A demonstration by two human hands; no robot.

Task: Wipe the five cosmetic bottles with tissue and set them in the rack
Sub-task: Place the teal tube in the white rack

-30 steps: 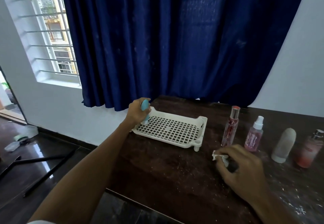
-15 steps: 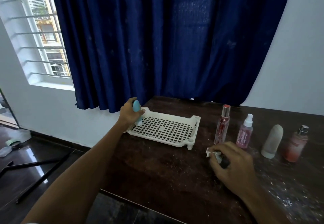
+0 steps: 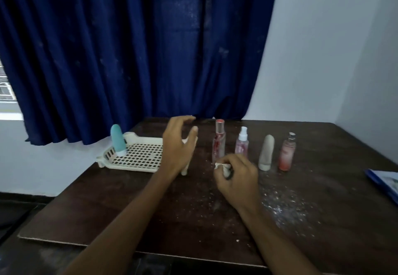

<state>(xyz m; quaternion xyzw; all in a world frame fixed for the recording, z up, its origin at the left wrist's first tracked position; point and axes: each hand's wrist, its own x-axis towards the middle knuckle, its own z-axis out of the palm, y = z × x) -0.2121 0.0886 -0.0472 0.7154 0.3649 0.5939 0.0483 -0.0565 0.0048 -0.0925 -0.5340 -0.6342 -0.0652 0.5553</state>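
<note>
A teal bottle (image 3: 118,140) stands upright in the far left corner of the cream grid rack (image 3: 137,156). My left hand (image 3: 178,143) hovers open above the rack's right end, holding nothing. My right hand (image 3: 237,178) rests on the table and grips a crumpled white tissue (image 3: 221,165). To the right, in a row, stand a tall clear bottle with red print (image 3: 219,141), a pink spray bottle (image 3: 242,143), a white rounded bottle (image 3: 266,152) and a pink bottle with a silver cap (image 3: 287,152).
The dark wooden table (image 3: 172,210) is speckled with white crumbs, thickest at the right. A blue folder (image 3: 385,180) lies at the table's right edge. A dark blue curtain (image 3: 140,48) hangs behind the table.
My left hand has let go of the teal bottle, now standing in the rack, and has moved right toward the row of bottles. The view has swung right.
</note>
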